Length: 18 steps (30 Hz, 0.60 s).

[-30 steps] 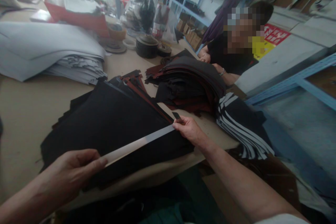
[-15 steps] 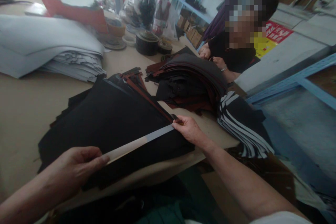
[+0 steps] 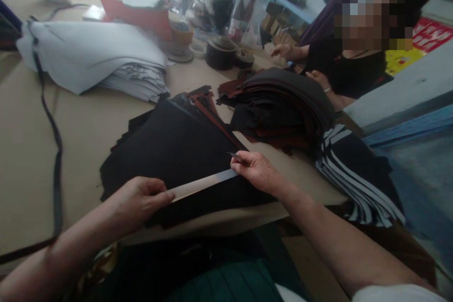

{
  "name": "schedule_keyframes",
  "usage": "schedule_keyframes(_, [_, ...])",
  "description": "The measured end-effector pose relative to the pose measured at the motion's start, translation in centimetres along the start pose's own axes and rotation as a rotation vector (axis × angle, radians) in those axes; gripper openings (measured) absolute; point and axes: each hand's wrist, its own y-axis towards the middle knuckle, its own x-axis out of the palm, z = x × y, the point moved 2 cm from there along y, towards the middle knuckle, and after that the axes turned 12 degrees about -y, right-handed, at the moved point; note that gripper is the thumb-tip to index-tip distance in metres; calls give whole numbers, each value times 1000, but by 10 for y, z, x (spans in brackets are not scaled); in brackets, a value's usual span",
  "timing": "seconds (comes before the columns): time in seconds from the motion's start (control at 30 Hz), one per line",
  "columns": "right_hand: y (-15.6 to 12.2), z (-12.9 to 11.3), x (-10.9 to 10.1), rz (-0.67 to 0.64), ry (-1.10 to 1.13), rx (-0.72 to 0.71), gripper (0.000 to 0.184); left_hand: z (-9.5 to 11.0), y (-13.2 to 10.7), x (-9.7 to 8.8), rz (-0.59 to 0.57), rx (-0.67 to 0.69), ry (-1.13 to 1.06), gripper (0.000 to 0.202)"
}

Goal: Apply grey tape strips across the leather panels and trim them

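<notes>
A narrow pale strip (image 3: 198, 185) is stretched between my two hands, low over a stack of black sheets (image 3: 170, 137). My left hand (image 3: 146, 196) pinches its near end between thumb and fingers. At the far end, my right hand (image 3: 256, 170) has its fingers closed on the strip. A short dark pointed piece (image 3: 233, 155) sticks out from the right fingers; I cannot tell whether it belongs to the strip. Reddish-brown edges show at the back of the black stack.
Folded dark sheets (image 3: 283, 89) are piled behind, with white-edged black pieces (image 3: 361, 174) at the right. Grey-white sheets (image 3: 95, 52) and a long black strap (image 3: 56, 151) lie left. Black rolls (image 3: 221, 52) stand further back. Across the table sits a co-worker (image 3: 354, 71).
The view has swung left, bringing the black strap into sight. My hands are closer together, with less of the strip showing between them. The co-worker's hands have moved apart.
</notes>
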Motion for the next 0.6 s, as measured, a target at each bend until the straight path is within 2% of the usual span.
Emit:
schedule_keyframes(0.1, [6, 6, 5, -17, -92, -1, 14, 2, -8, -4, 1, -25, -40, 40])
schedule_keyframes(0.2, [7, 10, 7, -50, -101, 27, 12, 0, -18, -16, 23, -61, -16, 39])
schedule_keyframes(0.33, [5, 10, 8, -65, -138, 90, 15, -16, -29, -43, 18, -113, 70, 37])
schedule_keyframes(0.47, [5, 6, 8, -59, -183, 108, 19, -38, -46, -72, 33, -194, 63, 35])
schedule_keyframes(0.6, [5, 2, 7, -48, -207, 128, 22, -51, -72, -100, 107, -249, 91, 34])
